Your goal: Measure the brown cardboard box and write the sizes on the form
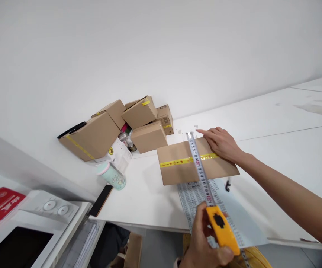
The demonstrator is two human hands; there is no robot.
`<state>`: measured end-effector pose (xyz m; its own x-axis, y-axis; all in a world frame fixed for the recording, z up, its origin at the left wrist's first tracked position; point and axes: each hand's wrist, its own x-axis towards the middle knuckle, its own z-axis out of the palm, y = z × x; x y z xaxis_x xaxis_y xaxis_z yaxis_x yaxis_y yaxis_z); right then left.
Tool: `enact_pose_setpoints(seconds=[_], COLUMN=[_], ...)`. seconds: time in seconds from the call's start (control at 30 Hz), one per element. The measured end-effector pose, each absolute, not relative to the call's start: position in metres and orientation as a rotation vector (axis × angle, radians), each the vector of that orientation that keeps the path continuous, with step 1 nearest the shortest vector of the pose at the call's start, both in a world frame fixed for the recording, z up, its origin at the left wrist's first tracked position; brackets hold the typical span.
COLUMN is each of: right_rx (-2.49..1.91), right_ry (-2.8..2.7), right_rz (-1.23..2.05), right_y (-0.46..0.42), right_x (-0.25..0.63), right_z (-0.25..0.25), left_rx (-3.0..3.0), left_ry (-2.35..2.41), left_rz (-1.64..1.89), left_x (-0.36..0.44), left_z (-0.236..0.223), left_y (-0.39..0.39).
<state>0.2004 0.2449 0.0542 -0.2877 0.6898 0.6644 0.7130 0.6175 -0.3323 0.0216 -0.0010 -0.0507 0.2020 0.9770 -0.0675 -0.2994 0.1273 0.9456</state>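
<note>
A flat cardboard box (177, 172) with a yellow tape strip lies on the white table (289, 149). My left hand (202, 243) grips the yellow tape measure (222, 229) at the near edge. Its blade (198, 163) runs across the box top to the far edge. My right hand (222, 143) rests on the box's far right part, the index finger stretched toward the blade's tip, the other fingers laid flat. A printed paper sheet (247, 219) lies under the box's near side.
A pile of cardboard boxes (116, 124) stands against the wall at the back left. A pale green cup (112, 176) lies on its side beside a black phone (101, 200). A pen (228, 185) lies on the sheet. A white machine (29, 230) sits at the lower left.
</note>
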Motion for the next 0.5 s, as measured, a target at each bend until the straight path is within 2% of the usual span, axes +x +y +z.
enact_pose_setpoints(seconds=[0.2,0.33,0.5], right_rx=[-1.564,-1.662,-1.412], right_ry=[-1.725,-1.729,-1.718], right_rz=[0.372,0.498,0.476], right_y=[0.224,0.208,0.206], right_x=[0.21,0.217,0.217], right_z=[0.058,0.063,0.054], left_rx=[1.107,0.968,1.012], left_ry=[1.084,1.148,1.135], left_rz=[1.833,1.839,1.859], left_x=[-0.052,-0.081,-0.09], left_z=[-0.009,-0.008,-0.011], left_y=[0.027,0.063,0.09])
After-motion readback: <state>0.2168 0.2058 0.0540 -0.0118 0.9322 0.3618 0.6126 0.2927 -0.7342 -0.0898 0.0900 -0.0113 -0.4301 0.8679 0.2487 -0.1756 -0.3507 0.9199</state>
